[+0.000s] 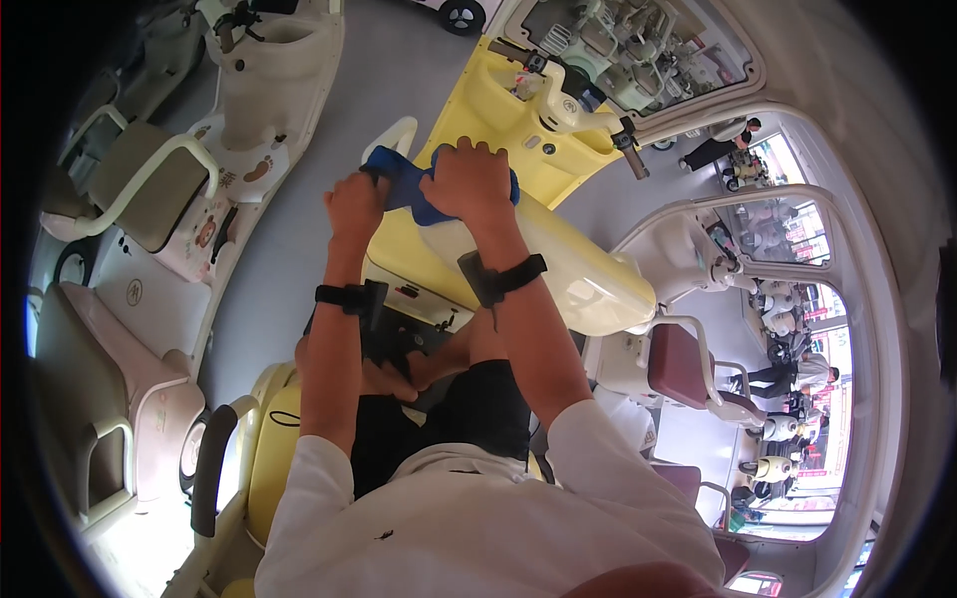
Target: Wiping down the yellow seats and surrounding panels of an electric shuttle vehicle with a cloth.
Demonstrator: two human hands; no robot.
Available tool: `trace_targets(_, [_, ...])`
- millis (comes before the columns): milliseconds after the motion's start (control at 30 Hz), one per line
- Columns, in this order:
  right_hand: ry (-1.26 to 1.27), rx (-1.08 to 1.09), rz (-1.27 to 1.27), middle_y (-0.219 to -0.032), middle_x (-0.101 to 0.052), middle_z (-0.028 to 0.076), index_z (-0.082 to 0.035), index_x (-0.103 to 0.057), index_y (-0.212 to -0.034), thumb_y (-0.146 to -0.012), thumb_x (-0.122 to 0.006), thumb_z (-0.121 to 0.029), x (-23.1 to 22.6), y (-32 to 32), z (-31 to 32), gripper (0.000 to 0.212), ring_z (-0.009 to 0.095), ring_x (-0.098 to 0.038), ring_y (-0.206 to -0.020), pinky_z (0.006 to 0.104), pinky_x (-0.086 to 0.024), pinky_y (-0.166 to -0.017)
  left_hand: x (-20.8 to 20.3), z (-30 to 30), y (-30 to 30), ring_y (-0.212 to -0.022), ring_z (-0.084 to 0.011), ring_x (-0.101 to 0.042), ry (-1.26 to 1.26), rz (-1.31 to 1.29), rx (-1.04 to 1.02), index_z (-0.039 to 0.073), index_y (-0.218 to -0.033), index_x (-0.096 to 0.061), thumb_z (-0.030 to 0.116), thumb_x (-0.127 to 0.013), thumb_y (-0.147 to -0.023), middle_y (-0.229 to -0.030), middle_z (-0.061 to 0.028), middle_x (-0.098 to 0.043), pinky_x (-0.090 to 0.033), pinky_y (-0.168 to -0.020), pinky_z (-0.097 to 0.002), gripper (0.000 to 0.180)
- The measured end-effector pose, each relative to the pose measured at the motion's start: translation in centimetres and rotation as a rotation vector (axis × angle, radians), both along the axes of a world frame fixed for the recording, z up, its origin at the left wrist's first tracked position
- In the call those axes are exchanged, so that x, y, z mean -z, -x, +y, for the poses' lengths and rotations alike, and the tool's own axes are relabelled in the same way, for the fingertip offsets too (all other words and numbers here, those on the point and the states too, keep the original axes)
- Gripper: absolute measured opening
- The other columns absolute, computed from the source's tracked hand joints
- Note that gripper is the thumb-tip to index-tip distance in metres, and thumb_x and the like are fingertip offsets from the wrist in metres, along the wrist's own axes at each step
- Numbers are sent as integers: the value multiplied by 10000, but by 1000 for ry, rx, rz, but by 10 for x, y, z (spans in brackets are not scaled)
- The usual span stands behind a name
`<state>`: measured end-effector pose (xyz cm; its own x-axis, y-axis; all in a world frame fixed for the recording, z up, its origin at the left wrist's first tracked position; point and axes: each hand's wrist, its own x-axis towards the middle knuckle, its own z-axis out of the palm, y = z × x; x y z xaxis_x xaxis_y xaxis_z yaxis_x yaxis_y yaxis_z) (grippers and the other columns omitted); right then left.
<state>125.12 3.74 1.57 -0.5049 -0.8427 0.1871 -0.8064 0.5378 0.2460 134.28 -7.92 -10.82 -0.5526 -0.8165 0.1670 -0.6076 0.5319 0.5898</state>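
A blue cloth point(406, 189) is stretched between my two hands over the yellow scooter point(464, 115). My left hand point(356, 207) is closed at the cloth's left end. My right hand point(472, 181) grips it in a fist, with blue fabric showing on both sides of the knuckles. Just below and to the right of the right hand runs a long, glossy pale-yellow body part point(588, 274). A cream curved rail point(399, 137) rises beyond the left hand. Black straps with small boxes sit on both wrists.
Handlebars point(568, 105) stand at the far end, below a framed window point(638, 50). At left are pale scooters with a padded seat point(145, 184) and grab rails. A dark red seat point(680, 364) is at right. People and more scooters show through the side windows. Grey floor point(289, 189) lies between.
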Motion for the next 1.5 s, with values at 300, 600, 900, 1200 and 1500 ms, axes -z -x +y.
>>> trace_targets(300, [-183,82,248,-990,-654,89,-80,-704,-955,-796,-682,-522,93,-38,-59,470,266,-610,-981,428,-382,-887,15,-77,6,-933,-398,-641,8,-52,105,37,-1026,-645,359,-575,-920,-1002,-182,-692,-480,-878,-486,346])
trace_targets(600, [434,-93,56,-906,-574,122,-55,-620,-991,-819,-665,-187,129,-2,-62,221,290,-544,-921,409,-367,-764,-33,-38,35,-900,-405,-623,-136,180,530,15,-1067,-626,408,-500,-976,-941,-217,-667,-491,-810,-445,423])
trace_targets(900, [449,-364,-339,-1099,-562,165,-55,-693,-1053,-736,-606,15,76,-61,39,336,375,-553,-1082,468,-481,-948,-58,21,-49,-893,-217,-619,-327,289,474,10,-1208,-605,380,-552,-987,-1019,-144,-675,-473,-825,-329,435])
trace_targets(1200, [817,-189,88,-1258,-562,141,-99,-710,-1143,-688,-554,99,-5,-5,243,520,358,-535,-1155,557,-354,-1089,-123,197,-11,-1301,-351,-477,176,498,900,82,-1425,-451,231,-662,-893,-1431,-180,-471,-403,-1091,-407,591])
trace_targets(1500, [1038,-186,-68,-1189,-618,213,-69,-637,-1259,-851,-487,-83,16,44,318,435,403,-615,-1032,447,-483,-925,-118,289,92,-989,-298,-582,473,548,773,42,-1083,-622,356,-718,-748,-982,-107,-630,-477,-907,-397,469])
